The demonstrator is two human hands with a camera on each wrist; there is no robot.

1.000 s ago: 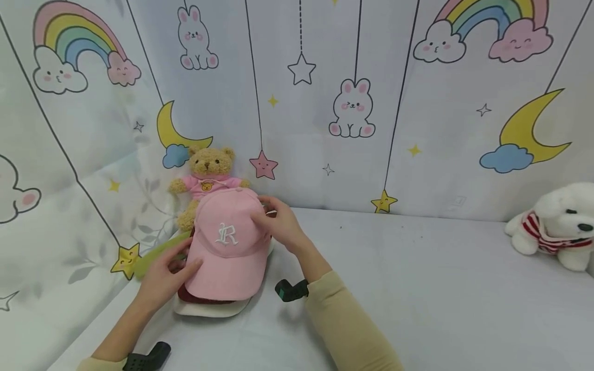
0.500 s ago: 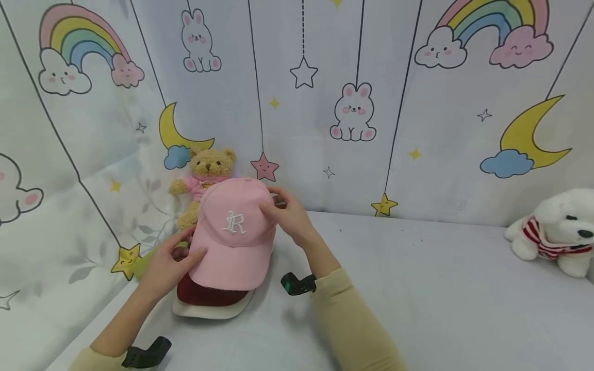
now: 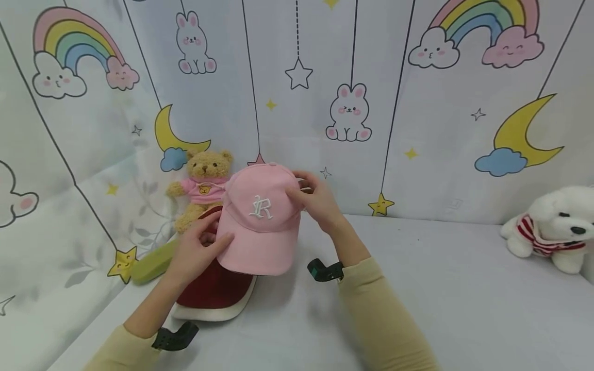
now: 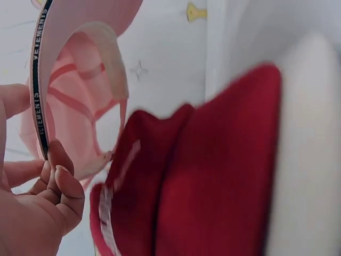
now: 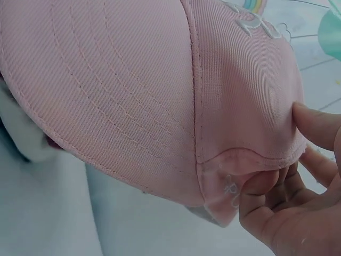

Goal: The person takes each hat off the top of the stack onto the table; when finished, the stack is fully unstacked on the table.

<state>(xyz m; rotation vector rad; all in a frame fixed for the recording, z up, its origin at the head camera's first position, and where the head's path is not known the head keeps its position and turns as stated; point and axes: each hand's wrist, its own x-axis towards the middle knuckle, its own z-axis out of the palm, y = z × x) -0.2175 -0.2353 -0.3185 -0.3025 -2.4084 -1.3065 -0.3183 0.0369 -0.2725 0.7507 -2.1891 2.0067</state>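
Observation:
Both hands hold a pink baseball cap [image 3: 260, 221] with a white embroidered letter up off the table. My left hand [image 3: 197, 252] grips its left edge near the brim; in the left wrist view the fingers curl at the cap's inner band [image 4: 37, 90]. At the right side of the crown, my right hand [image 3: 320, 203] pinches the fabric, thumb outside and fingers tucked under the edge in the right wrist view. Below and left lies a dark red cap [image 3: 213, 288] on top of a cap with a white brim [image 3: 218, 313], partly hidden by my left hand.
A teddy bear [image 3: 204, 188] in a pink shirt sits behind the caps, against the printed backdrop. Left of them is a long green object [image 3: 153, 264]. A white plush dog [image 3: 552, 226] with a striped scarf sits at the far right of the white table [image 3: 417, 288].
Both hands have lifted the pink cap off the red cap and carried it up and to the right. More of the red cap and the green object now shows.

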